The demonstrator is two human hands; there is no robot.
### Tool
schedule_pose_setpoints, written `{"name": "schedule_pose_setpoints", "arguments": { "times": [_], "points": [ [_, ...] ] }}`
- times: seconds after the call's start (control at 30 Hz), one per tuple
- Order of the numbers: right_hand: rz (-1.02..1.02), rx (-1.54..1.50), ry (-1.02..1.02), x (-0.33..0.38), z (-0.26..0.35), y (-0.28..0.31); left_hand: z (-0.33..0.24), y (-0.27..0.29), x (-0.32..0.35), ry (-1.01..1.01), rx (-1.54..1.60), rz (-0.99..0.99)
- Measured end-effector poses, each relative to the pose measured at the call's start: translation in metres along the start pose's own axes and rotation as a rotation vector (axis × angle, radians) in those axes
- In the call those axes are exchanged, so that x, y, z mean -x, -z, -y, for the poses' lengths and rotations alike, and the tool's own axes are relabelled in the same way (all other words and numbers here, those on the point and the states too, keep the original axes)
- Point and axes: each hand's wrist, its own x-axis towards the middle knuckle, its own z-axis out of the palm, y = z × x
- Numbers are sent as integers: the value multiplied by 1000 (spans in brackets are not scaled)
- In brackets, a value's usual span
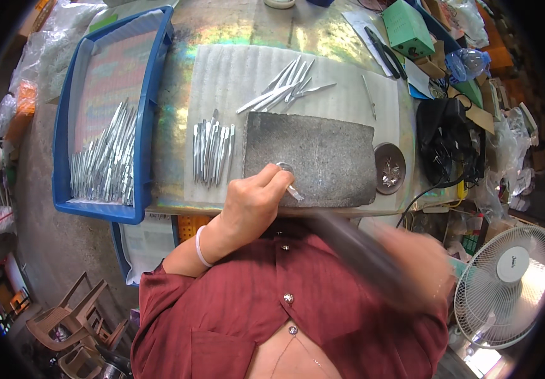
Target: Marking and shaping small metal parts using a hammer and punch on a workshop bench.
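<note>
My left hand (253, 201) pinches a small silver metal piece (289, 182) and holds it down on the near edge of a grey stone slab (329, 155). My right hand (414, 256) is blurred with motion at the lower right, gripping a long dark tool handle (354, 243) that slants up toward the slab. A row of silver metal pieces (212, 151) lies just left of the slab on a white corrugated sheet (228, 82). A loose fan of longer silver pieces (285, 85) lies behind the slab.
A blue tray (152, 95) at the left holds several more silver pieces (105, 164). A small dark dish (389, 167) sits right of the slab. Green box (408, 28), black cables (449, 139), a white fan (506, 278) and brown plastic chairs (73, 322) surround the bench.
</note>
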Motion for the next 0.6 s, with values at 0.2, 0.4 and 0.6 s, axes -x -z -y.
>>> {"name": "schedule_pose_setpoints", "arguments": {
  "times": [0.2, 0.4, 0.6],
  "points": [
    [-53, 31, -147, -3, 18, 22, 3, 1, -3, -4, 16, 41],
    [-152, -128, -123, 8, 4, 9, 2, 0, -9, -13, 25, 16],
    [-270, -277, -208, 5, -4, 11, 8, 13, -4, 277, 592, 73]
  ]
}}
